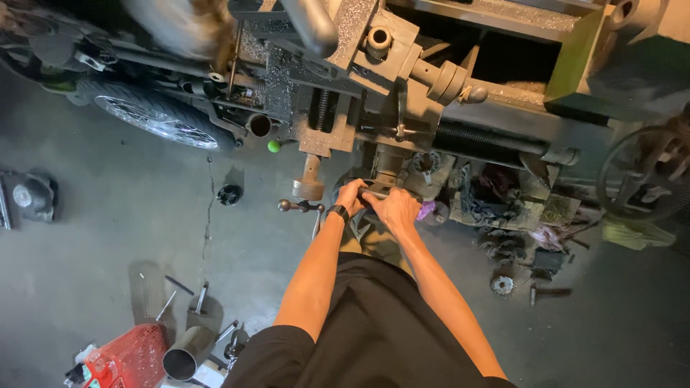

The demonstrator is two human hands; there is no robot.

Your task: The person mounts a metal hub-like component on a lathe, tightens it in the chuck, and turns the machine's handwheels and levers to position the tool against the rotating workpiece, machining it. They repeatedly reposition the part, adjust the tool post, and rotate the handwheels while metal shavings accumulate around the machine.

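Note:
A large grimy metal lathe (pixel 445 86) fills the top of the head view. My left hand (pixel 350 197), with a dark band at the wrist, and my right hand (pixel 393 207) are side by side, both closed around a handwheel handle (pixel 377 188) on the front of the lathe's carriage. A crank with ball-ended knobs (pixel 300 206) sticks out just left of my left hand. Below the hands hangs my dark shirt (pixel 381 330).
A motorcycle wheel (pixel 154 115) lies at the upper left. A red container (pixel 126 357), a metal pipe (pixel 185 353) and loose tools sit on the concrete floor at the lower left. Oily scrap parts and rags (pixel 517 223) pile under the lathe at the right.

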